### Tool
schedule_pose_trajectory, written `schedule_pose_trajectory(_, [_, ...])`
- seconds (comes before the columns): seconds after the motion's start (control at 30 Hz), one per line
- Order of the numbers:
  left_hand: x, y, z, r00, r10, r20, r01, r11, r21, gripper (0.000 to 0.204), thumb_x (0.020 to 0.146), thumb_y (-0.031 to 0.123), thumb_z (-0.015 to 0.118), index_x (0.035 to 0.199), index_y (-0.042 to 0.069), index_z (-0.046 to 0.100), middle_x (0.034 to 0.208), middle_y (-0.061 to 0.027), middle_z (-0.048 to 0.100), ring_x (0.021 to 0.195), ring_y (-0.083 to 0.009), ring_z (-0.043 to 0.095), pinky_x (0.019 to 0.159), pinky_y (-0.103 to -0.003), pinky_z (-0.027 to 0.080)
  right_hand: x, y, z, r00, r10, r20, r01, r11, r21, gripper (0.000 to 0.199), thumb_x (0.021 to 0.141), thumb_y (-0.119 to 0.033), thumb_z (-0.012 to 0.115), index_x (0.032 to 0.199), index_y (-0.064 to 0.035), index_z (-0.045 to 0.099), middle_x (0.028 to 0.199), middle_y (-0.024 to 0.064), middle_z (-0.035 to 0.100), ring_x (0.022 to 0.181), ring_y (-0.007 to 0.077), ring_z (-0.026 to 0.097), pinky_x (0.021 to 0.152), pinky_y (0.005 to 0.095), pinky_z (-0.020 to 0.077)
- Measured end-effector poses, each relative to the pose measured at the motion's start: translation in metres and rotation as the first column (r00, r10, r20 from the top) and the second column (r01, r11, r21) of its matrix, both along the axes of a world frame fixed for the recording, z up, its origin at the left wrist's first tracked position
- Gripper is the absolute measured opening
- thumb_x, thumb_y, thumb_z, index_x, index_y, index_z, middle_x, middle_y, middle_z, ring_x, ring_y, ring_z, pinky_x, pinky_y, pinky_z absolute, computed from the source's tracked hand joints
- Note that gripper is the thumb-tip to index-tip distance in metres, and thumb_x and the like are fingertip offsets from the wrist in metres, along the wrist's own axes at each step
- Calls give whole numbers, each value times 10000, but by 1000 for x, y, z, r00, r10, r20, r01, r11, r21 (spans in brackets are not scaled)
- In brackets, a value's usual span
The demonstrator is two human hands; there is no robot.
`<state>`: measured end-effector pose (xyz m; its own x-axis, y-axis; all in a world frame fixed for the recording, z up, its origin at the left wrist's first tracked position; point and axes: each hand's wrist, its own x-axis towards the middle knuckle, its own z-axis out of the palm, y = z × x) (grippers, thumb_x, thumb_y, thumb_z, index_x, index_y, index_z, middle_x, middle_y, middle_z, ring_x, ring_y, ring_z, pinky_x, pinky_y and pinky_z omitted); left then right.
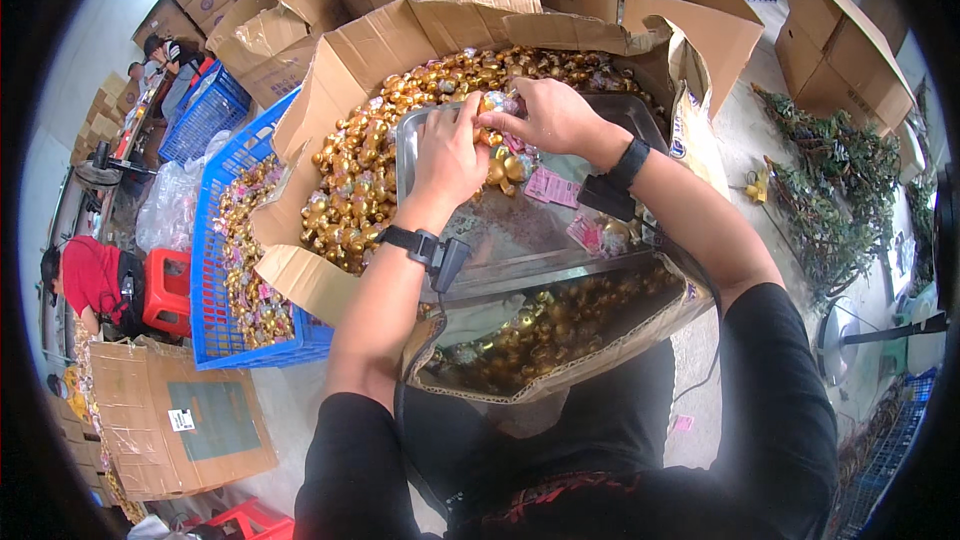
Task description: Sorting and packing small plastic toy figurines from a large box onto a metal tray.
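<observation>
Both hands meet over a metal tray (480,240) that rests on a large cardboard box (370,45) of shiny gold baubles (345,190). My left hand (447,155) has its fingers closed at the left side of a small gold and silvery ornament (497,105). My right hand (560,118) pinches the same ornament from the right; the fingers hide much of it. Just below the hands, more gold ornaments (507,172) lie on the tray. Beside them are a pink printed card (550,188) and another pink card with a wrapped ornament (588,232).
A blue plastic crate (212,310) with more small ornaments stands at the left. Artificial greenery (830,190) lies on the floor at right, near a fan (838,338). Cardboard cartons (690,15) crowd the back. A person in red (92,280) is beside a red stool (168,290).
</observation>
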<state>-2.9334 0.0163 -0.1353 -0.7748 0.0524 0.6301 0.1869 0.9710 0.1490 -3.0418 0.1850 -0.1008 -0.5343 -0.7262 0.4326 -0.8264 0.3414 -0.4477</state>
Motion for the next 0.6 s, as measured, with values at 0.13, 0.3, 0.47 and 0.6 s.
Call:
schedule_pose_trajectory(0.13, [-1,1,-2,999,29,40,-28,1000,-12,669,740,78,663,1372,65,445,1010,-198,602,1010,-384,540,877,-499,441,-1,-1,-7,999,-19,-51,20,1000,17,625,864,-597,626,800,23,574,673,247,618,681,431,632,617,481,488])
schedule_pose_trajectory(0.3, [2,-1,2,999,-32,-35,31,999,-13,647,724,68,671,1345,66,488,990,-195,596,992,-381,531,883,-501,434,-1,3,1,997,64,41,-65,998,26,610,874,-578,627,794,24,569,665,252,608,682,440,626,616,486,480])
schedule_pose_trajectory(0.47, [5,7,7,999,48,10,-48,998,-36,624,722,70,676,1322,73,509,996,-189,593,1018,-373,519,891,-497,418,-11,3,-17,981,95,167,-92,995,-26,542,1000,-477,466,868,33,594,724,212,649,718,394,638,689,477,490])
schedule_pose_trajectory(0.6, [8,9,16,998,67,-17,-68,997,-24,647,705,28,656,1330,82,501,979,-151,594,994,-361,525,894,-477,418,-15,5,-11,858,374,351,-249,902,-353,430,1050,-344,409,1004,39,600,772,128,618,722,231,559,700,378,454])
